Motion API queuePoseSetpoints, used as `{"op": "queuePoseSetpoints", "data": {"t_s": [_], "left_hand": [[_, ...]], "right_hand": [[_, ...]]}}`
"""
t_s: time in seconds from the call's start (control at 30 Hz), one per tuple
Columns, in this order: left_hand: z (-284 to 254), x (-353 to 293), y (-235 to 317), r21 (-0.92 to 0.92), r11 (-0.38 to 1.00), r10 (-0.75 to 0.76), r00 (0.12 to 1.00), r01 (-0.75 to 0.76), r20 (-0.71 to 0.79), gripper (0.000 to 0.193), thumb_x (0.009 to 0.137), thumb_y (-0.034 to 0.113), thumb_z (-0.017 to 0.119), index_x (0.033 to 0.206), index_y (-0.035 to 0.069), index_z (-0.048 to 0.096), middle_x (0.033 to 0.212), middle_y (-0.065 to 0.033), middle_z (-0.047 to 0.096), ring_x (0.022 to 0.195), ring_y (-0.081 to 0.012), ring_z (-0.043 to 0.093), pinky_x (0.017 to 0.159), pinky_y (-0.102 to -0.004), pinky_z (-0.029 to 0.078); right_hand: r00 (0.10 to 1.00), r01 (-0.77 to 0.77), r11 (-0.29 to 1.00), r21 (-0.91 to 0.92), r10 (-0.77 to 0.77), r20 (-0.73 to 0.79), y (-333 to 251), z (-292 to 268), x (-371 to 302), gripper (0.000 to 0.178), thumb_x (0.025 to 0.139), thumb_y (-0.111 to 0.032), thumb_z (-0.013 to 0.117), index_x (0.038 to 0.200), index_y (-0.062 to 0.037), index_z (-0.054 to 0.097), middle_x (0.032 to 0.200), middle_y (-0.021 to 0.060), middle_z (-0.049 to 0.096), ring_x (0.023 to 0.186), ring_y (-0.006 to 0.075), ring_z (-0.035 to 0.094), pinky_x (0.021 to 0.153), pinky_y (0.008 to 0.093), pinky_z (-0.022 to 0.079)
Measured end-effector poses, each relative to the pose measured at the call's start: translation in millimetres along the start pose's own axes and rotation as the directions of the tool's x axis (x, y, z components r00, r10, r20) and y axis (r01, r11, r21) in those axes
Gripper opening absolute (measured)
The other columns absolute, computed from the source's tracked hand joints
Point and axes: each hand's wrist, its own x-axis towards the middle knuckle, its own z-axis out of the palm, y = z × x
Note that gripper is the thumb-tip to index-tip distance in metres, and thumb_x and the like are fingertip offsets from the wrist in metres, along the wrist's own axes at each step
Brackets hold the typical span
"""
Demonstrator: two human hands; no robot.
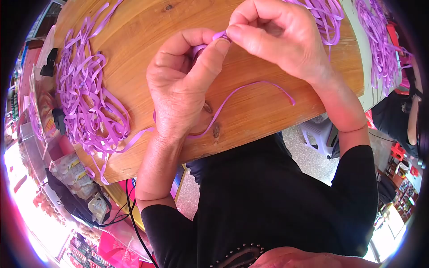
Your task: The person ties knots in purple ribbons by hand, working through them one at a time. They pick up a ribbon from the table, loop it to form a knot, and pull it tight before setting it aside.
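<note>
A narrow purple ribbon [230, 96] runs across the wooden table, and its far part is up between my two hands. My left hand [181, 73] pinches it between thumb and forefinger, with a loop of ribbon showing inside the curled fingers. Right beside those fingertips, my right hand [279, 38] pinches the same piece with thumb and forefinger. The ribbon's loose end curves over the table below my hands. A large tangled heap of purple ribbon [87, 96] lies to the left of my left hand, and a strand leads from it under my left wrist.
More purple ribbon [325, 20] lies beyond my right hand. Another bundle [377, 44] rests on a white surface at the far right. The wooden table [272, 118] has a curved near edge. Black clips [50, 62] sit at its left side, and a stool [319, 136] stands below.
</note>
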Motion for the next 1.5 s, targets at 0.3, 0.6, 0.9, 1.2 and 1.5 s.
{"op": "queuePoseSetpoints", "data": {"t_s": [0.3,0.6,0.9,1.2,1.5], "left_hand": [[-2,1,-5,-0.206,0.977,0.076,0.990,-0.050,0.117,0.011,0.088,0.002,0.058,0.098,0.000,0.062,0.085,-0.0032,0.060,0.063,-0.0081,0.042,0.059,-0.0221,0.034],[-4,-1,-1,-0.111,0.993,-0.019,0.999,0.025,0.047,0.012,0.089,0.004,0.057,0.100,0.000,0.062,0.074,0.0002,0.053,0.061,-0.0085,0.039,0.056,-0.0231,0.033],[-4,0,1,-0.084,0.992,-0.096,0.995,0.098,0.033,0.014,0.088,0.004,0.058,0.101,0.000,0.061,0.078,-0.0010,0.056,0.064,-0.0084,0.045,0.062,-0.0229,0.045],[-3,0,-1,-0.214,0.967,-0.118,0.986,0.142,0.118,0.016,0.081,0.000,0.068,0.096,0.000,0.064,0.089,-0.0021,0.064,0.079,-0.0054,0.055,0.073,-0.0189,0.045],[-4,-2,-1,-0.043,0.994,-0.099,0.993,0.101,0.063,0.017,0.088,0.006,0.061,0.104,0.001,0.062,0.096,-0.0060,0.065,0.065,-0.0064,0.045,0.061,-0.0219,0.044]], "right_hand": [[0.365,-0.899,0.276,0.339,0.902,0.232,-42,-8,24,0.010,0.086,-0.011,0.063,0.090,-0.0014,0.062,0.082,0.0029,0.062,0.076,0.0089,0.056,0.067,0.0210,0.045],[0.871,-0.474,0.870,-0.133,0.486,0.073,-50,-14,33,0.017,0.079,0.004,0.066,0.096,0.0008,0.064,0.085,0.0100,0.061,0.074,0.0217,0.060,0.063,0.0267,0.046],[0.841,-0.533,0.846,-0.013,0.532,0.103,-47,-17,31,0.015,0.077,0.005,0.066,0.091,-0.0015,0.065,0.082,0.0095,0.061,0.072,0.0217,0.059,0.061,0.0274,0.046],[0.860,-0.498,0.856,-0.142,0.508,0.043,-53,-18,34,0.012,0.073,0.006,0.064,0.083,-0.0012,0.063,0.078,0.0092,0.060,0.067,0.0214,0.057,0.057,0.0269,0.044],[0.746,-0.666,0.746,0.015,0.665,0.036,-51,-17,31,0.010,0.077,0.005,0.061,0.085,-0.0004,0.062,0.080,0.0083,0.060,0.073,0.0166,0.059,0.064,0.0236,0.044]]}}
